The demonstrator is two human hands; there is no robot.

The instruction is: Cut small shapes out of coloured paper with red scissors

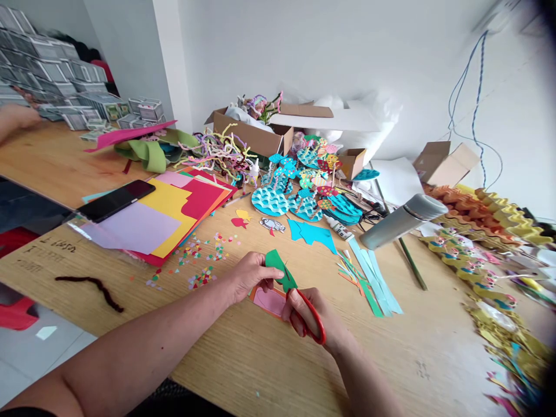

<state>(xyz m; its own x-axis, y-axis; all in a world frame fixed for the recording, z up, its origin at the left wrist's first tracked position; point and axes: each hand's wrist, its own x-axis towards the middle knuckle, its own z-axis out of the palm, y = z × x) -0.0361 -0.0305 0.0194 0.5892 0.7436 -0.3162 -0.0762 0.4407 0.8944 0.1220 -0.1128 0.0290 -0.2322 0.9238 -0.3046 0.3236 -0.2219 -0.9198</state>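
Note:
My left hand (252, 277) pinches a piece of green paper (274, 263) by its left edge, above the wooden table. In my right hand (319, 317) is a pair of scissors (320, 329) with red handles, its blades at the green paper. Under the hands lies a pink paper piece (268, 302) with a drawn outline, on top of orange paper. Beyond them are a yellow and a red paper cutout (239, 223), a small printed drawing (273, 224) and a blue paper offcut (313, 234).
Coloured paper sheets (167, 215) and a black phone (117, 200) lie left, near scattered confetti (202, 278). Paper strips (377, 284) and a grey thermos (402, 220) are right. Behind stand blue crafts (270, 201), pipe cleaners (217, 153) and a cardboard box (252, 136). Another person's hand (19, 119) shows far left.

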